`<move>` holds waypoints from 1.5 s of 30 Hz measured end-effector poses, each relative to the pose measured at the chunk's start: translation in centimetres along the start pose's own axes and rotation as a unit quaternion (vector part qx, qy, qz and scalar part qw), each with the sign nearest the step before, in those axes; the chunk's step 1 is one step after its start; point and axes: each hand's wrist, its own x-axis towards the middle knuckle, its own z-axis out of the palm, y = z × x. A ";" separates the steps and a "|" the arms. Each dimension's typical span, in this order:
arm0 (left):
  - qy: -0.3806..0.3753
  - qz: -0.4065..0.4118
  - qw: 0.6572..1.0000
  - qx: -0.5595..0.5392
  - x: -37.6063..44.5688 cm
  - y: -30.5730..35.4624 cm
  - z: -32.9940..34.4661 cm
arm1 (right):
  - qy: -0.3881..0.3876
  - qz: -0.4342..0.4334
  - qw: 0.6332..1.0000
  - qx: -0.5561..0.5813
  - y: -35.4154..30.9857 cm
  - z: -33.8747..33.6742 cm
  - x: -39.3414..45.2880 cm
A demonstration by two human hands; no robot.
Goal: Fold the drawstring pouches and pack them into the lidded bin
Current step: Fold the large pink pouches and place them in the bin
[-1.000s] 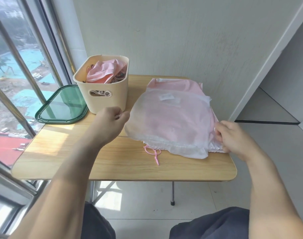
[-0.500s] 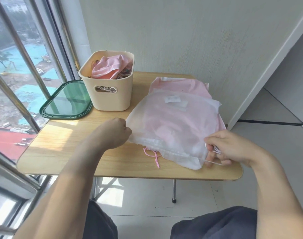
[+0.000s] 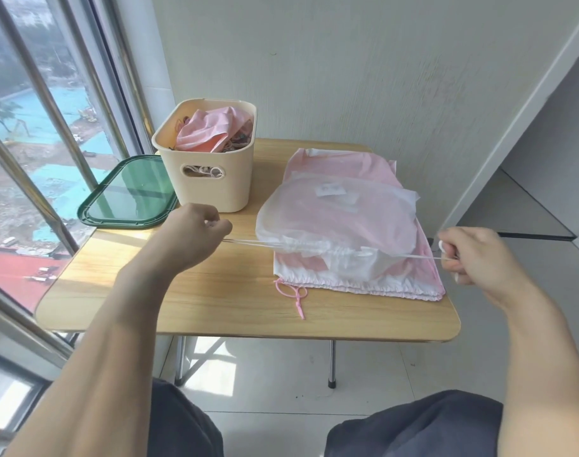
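1. Hands: left hand (image 3: 195, 232) and right hand (image 3: 472, 255) each curled round one end of the white drawstring (image 3: 248, 243). They were at the pouch edges half a second ago; now pulled well apart, cord taut.
2. White pouch (image 3: 337, 222): mouth is gathering, so it's being cinched, not yet folded. Lies on the pink pouch stack (image 3: 357, 166), right side of the worktop (image 3: 189, 301).
3. Bin (image 3: 209, 186) far left, already holding pink pouches; green lid (image 3: 129, 196) off, lying left of it.
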 end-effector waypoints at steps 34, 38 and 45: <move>-0.172 0.190 0.942 0.218 10.3 12.2 1.0 | -0.085 -0.087 0.982 -0.145 -1.5 6.7 6.9; -0.099 0.233 0.943 0.214 10.5 11.3 1.5 | -0.008 -0.146 0.983 -0.108 -1.9 6.6 6.5; 0.021 0.214 0.967 0.134 7.5 9.3 0.8 | -0.108 -0.138 0.984 -0.009 -3.4 5.9 3.7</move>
